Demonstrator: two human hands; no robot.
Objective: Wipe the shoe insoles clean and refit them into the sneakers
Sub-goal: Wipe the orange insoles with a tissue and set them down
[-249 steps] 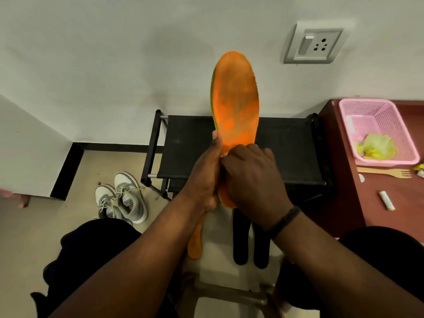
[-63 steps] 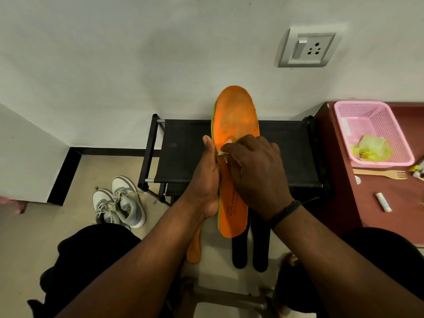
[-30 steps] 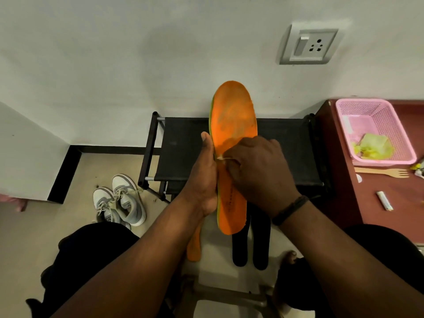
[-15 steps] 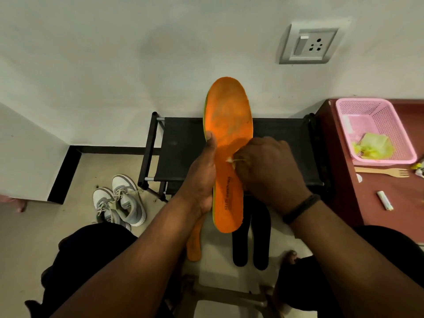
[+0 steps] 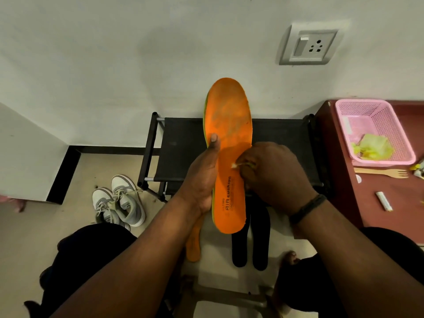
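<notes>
Bright orange insole (image 5: 229, 143) with a green edge, grey scuff smudges and dark printed lettering. A second orange insole (image 5: 193, 244) and two black insoles (image 5: 250, 239) lie on the beige floor (image 5: 27, 237). Grey-and-white sneakers (image 5: 119, 200). Black rack (image 5: 181, 143). Pink mesh basket (image 5: 376, 125) holding a yellow-green cloth (image 5: 371, 146) on the dark red counter (image 5: 378, 210).
</notes>
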